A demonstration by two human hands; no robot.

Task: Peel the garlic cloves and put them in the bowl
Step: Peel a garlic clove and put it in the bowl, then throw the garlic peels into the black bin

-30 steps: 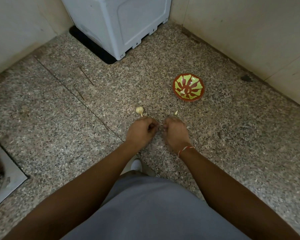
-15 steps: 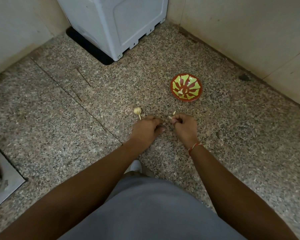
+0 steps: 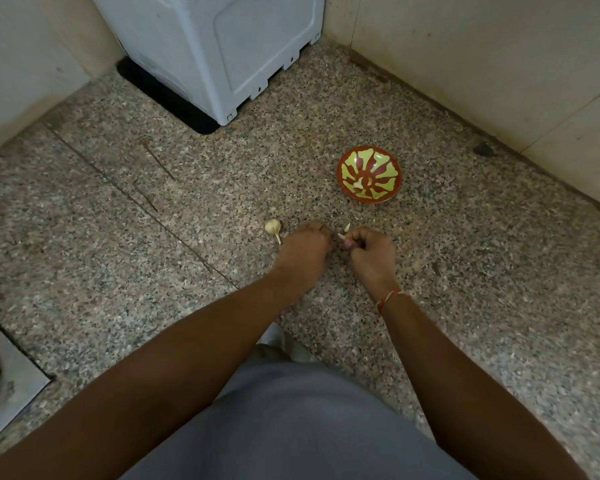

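Note:
A red and green bowl (image 3: pixel 341 178) sits on the speckled floor, with a few pale peeled garlic cloves (image 3: pixel 361 183) inside. My right hand (image 3: pixel 373 252) is below it and pinches a small pale garlic clove (image 3: pixel 342 236) at its fingertips. A loose pale sliver (image 3: pixel 346 227) lies just above that hand. My left hand (image 3: pixel 305 252) is close beside the right one, knuckles up and fingers curled under, so what they hold is hidden. A whole garlic bulb (image 3: pixel 272 226) with a short stalk lies on the floor just left of my left hand.
A white appliance (image 3: pixel 222 53) stands at the back on a black base. Tiled walls (image 3: pixel 499 64) close off the right and far left. A metal drain plate (image 3: pixel 4 372) sits at the lower left. My grey-clad knee (image 3: pixel 291 427) and shoe (image 3: pixel 274 337) fill the bottom.
My hands, pressed together a second ago, have drawn apart. The right hand has moved slightly right and up with the clove. The bulb and bowl have stayed put.

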